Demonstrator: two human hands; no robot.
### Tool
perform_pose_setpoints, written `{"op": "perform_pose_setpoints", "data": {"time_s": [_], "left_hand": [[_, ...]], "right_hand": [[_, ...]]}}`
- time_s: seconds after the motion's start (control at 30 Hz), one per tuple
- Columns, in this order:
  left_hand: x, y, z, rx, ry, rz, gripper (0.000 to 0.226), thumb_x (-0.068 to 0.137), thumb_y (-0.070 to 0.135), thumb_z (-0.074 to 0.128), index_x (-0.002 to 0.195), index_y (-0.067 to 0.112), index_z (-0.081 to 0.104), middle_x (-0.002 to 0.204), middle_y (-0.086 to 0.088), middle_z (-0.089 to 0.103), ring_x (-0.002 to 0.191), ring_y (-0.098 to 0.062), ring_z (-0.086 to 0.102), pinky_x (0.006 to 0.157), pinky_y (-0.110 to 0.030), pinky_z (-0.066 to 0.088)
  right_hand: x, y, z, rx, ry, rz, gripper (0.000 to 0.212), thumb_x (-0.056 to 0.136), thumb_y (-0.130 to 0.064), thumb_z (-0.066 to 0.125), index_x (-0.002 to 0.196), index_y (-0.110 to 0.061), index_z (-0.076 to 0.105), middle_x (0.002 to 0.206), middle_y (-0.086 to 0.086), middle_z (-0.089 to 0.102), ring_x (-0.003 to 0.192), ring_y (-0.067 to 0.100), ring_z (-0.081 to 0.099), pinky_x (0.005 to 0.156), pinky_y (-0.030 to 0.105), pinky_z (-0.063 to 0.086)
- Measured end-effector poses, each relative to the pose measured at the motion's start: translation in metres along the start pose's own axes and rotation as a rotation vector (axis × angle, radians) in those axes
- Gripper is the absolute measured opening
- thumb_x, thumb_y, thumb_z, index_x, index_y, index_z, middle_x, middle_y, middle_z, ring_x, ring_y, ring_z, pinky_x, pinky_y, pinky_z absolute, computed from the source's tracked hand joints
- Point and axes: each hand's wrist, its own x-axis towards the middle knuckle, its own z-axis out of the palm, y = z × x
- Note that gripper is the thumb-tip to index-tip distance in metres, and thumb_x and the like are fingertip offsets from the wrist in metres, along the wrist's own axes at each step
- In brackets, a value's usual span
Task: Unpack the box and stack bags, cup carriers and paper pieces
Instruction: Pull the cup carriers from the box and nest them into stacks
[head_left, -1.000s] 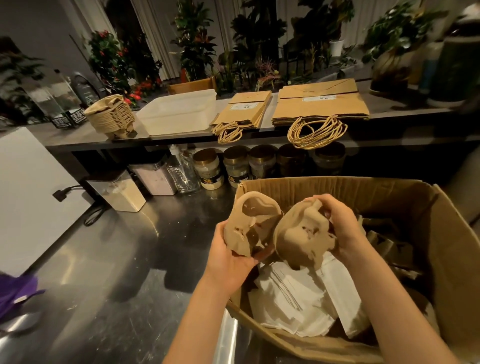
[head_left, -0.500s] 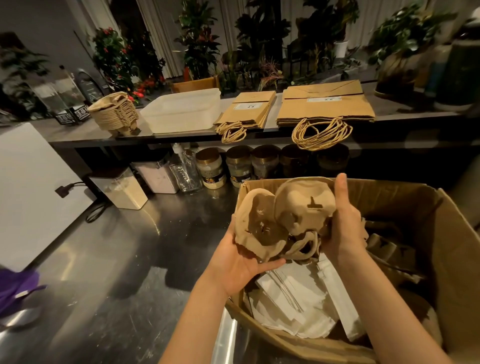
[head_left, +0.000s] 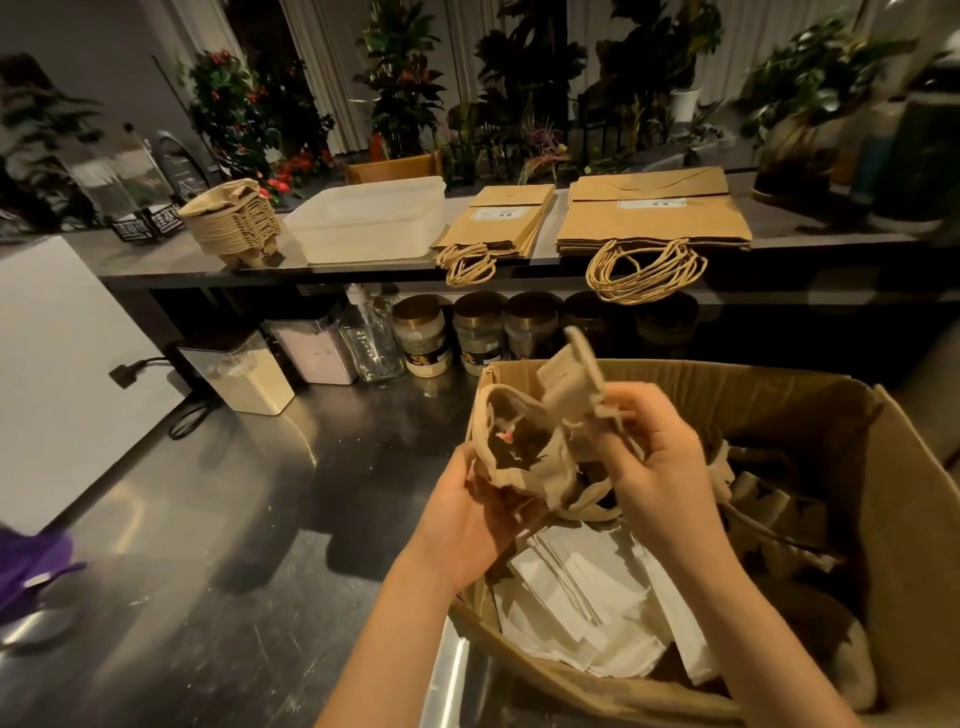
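Okay, both my hands are clamped on a clump of carriers (head_left: 540, 480) held over the left side of the box (head_left: 914, 545). Left hand (head_left: 467, 519) cups the clump from below, fingers curled round it. Right hand (head_left: 665, 467) pinches its upper edge, and one carrier is tilted up. The hands are close together, with the clump between them. White paper pieces (head_left: 571, 603) lie in the box under my hands. The box sits on the steel surface (head_left: 234, 519). On the shelf (head_left: 156, 265) behind, left to right: carrier stack (head_left: 231, 221), tub (head_left: 369, 218), small bags (head_left: 498, 221), big bags (head_left: 654, 218). Jars (head_left: 478, 332) stand under the shelf.
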Motion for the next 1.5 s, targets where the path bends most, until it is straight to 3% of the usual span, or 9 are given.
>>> {"op": "perform_pose_setpoints", "data": {"time_s": [0.13,0.3,0.47,0.7,0.8,1.07,1.23,1.37,1.5], "left_hand": [[-0.002,-0.001,-0.006,0.114,0.014,0.059,0.049,0.088,0.035,0.048,0.125,0.005,0.058,0.114,-0.021,0.066,0.101,-0.033,0.066,0.091,-0.048,0.054],[-0.009,0.001,-0.006,0.1,-0.025,0.123,0.039,0.087,0.028,0.046,0.113,0.008,0.067,0.108,-0.02,0.069,0.096,-0.032,0.069,0.093,-0.05,0.051],[-0.013,0.0,-0.004,0.175,-0.061,0.129,0.05,0.084,0.006,0.048,0.133,0.016,0.053,0.111,-0.018,0.069,0.097,-0.034,0.069,0.075,-0.047,0.059],[-0.016,0.0,-0.001,0.168,-0.122,0.145,0.06,0.081,-0.005,0.055,0.136,0.016,0.048,0.112,-0.02,0.068,0.102,-0.037,0.067,0.08,-0.049,0.057],[-0.016,0.0,-0.002,0.101,-0.123,0.139,0.062,0.081,-0.002,0.055,0.14,0.014,0.045,0.118,-0.022,0.066,0.104,-0.039,0.067,0.081,-0.052,0.057],[-0.014,0.002,-0.002,-0.014,-0.06,0.102,0.055,0.081,0.028,0.045,0.131,0.007,0.056,0.119,-0.025,0.062,0.108,-0.044,0.059,0.091,-0.059,0.049],[-0.014,0.003,0.001,0.001,0.014,0.031,0.06,0.086,0.054,0.045,0.129,0.015,0.06,0.121,-0.021,0.066,0.105,-0.039,0.065,0.086,-0.053,0.054],[-0.012,0.002,-0.001,-0.039,-0.045,0.005,0.064,0.084,0.055,0.044,0.131,0.014,0.056,0.127,-0.022,0.062,0.11,-0.039,0.064,0.097,-0.055,0.046],[-0.011,0.003,-0.005,-0.091,-0.029,-0.007,0.059,0.078,0.052,0.048,0.111,0.01,0.072,0.117,-0.022,0.067,0.096,-0.038,0.07,0.084,-0.052,0.056]], "right_hand": [[-0.011,0.003,0.009,-0.241,-0.162,-0.107,0.026,0.084,-0.032,0.05,0.105,-0.031,0.065,0.102,-0.015,0.057,0.094,0.01,0.059,0.075,0.041,0.056],[-0.014,0.003,0.012,-0.38,-0.256,-0.099,0.037,0.078,-0.008,0.071,0.107,-0.031,0.069,0.109,-0.01,0.06,0.106,0.016,0.053,0.088,0.051,0.049],[-0.015,-0.002,0.008,-0.423,-0.304,-0.049,0.041,0.078,-0.01,0.074,0.11,-0.034,0.067,0.118,-0.008,0.056,0.117,0.021,0.05,0.095,0.049,0.048],[-0.016,-0.005,0.005,-0.488,-0.348,-0.017,0.034,0.086,-0.015,0.067,0.114,-0.035,0.066,0.116,-0.019,0.049,0.118,0.012,0.045,0.1,0.039,0.046],[-0.016,-0.005,0.003,-0.485,-0.377,-0.018,0.032,0.086,-0.014,0.067,0.112,-0.033,0.068,0.111,-0.021,0.047,0.112,0.008,0.046,0.099,0.034,0.047],[-0.016,-0.011,0.004,-0.467,-0.348,0.032,0.036,0.089,-0.032,0.054,0.122,-0.044,0.058,0.111,-0.029,0.052,0.116,0.007,0.053,0.103,0.046,0.043],[-0.01,-0.018,0.004,-0.591,-0.509,-0.033,0.041,0.09,-0.016,0.061,0.118,-0.045,0.06,0.122,-0.027,0.054,0.129,0.0,0.035,0.12,0.039,0.001],[-0.007,-0.013,-0.001,-0.585,-0.548,-0.124,0.038,0.09,-0.013,0.06,0.112,-0.044,0.062,0.116,-0.035,0.04,0.125,-0.009,0.019,0.11,0.023,-0.021],[-0.008,-0.005,-0.006,-0.483,-0.59,-0.142,0.043,0.087,-0.005,0.061,0.107,-0.043,0.066,0.117,-0.037,0.046,0.128,-0.013,0.019,0.114,0.021,0.001]]}}
